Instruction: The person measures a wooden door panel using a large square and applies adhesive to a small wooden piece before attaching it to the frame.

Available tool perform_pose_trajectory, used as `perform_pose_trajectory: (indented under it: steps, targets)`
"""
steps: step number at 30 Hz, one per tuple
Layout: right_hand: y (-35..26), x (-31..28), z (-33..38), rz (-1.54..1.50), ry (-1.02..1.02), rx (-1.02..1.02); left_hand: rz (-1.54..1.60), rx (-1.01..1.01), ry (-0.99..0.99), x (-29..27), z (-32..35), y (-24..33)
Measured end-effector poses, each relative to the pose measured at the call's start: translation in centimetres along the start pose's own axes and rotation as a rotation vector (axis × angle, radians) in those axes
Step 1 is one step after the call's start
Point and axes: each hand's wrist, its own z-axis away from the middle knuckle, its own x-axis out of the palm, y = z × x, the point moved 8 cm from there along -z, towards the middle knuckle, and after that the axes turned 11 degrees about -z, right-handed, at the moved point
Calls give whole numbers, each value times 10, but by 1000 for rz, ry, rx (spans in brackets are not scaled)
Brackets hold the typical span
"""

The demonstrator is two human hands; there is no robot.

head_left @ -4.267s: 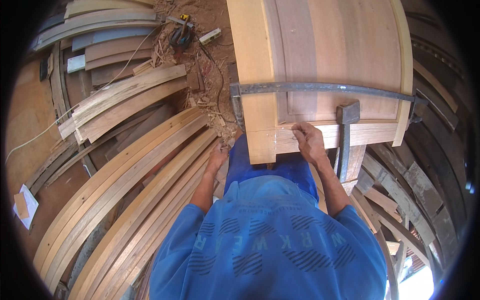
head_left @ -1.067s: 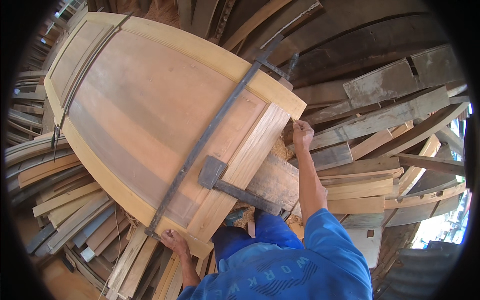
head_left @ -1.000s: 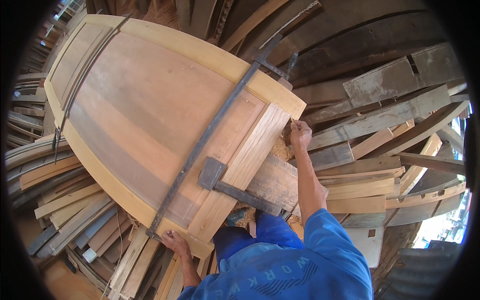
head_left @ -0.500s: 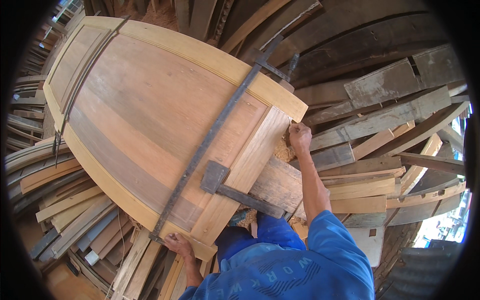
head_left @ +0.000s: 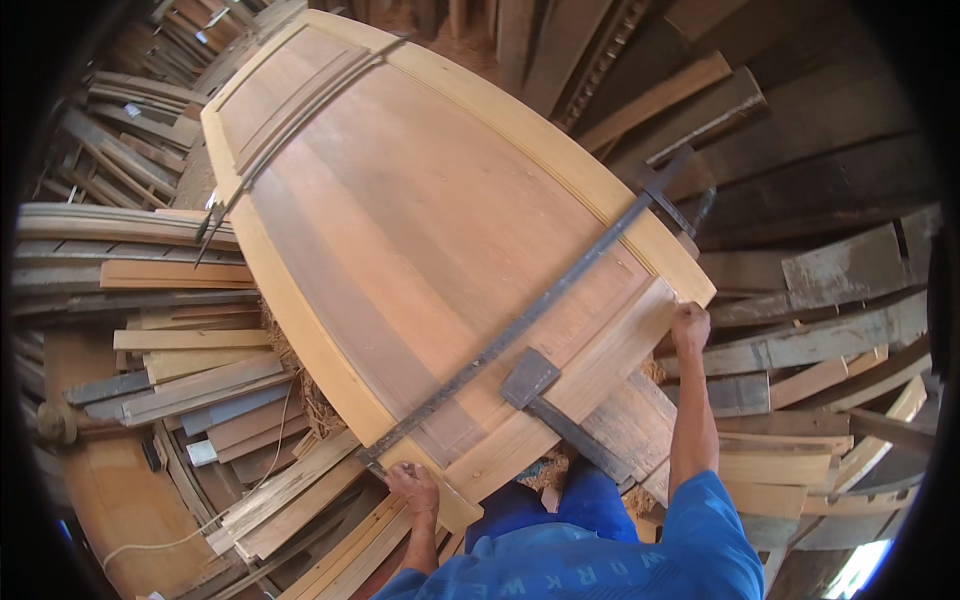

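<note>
A large panelled wooden door lies flat before me, with a pale frame and reddish-brown panels. My left hand curls over its near left corner, beside the end of a long dark bar clamp that spans the door. My right hand is closed at the near right corner, against the end of the pale bottom rail; what its fingers cover is hidden. Between my hands, a dark mallet with a blocky head rests on the rail, its handle reaching toward me. Another clamp crosses the far part.
Stacked boards crowd the left side, with a thin cord trailing over them. More planks lean and lie along the right. A worn board extends under the door's near end, with wood shavings around it.
The whole view has shifted, so the door and both hands appear farther right and lower. Both hands keep about the same places on the door.
</note>
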Motion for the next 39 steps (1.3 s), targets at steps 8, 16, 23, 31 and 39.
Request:
perform_pose_trajectory:
  steps: [8,16,23,31,39]
  targets:
    - [-46,25,30,-551,-267,48,5,54,43,-14,0,5]
    - [-193,55,198,-528,-832,-34,21,129,-30,-3,8,-3]
    - [-233,94,324,-249,-1131,-372,202,339,-43,-32,-3,39]
    - [-248,129,401,35,-1375,-716,159,445,-90,-22,6,27]
    - [-236,151,419,0,-1344,-923,141,423,-67,-21,5,29]
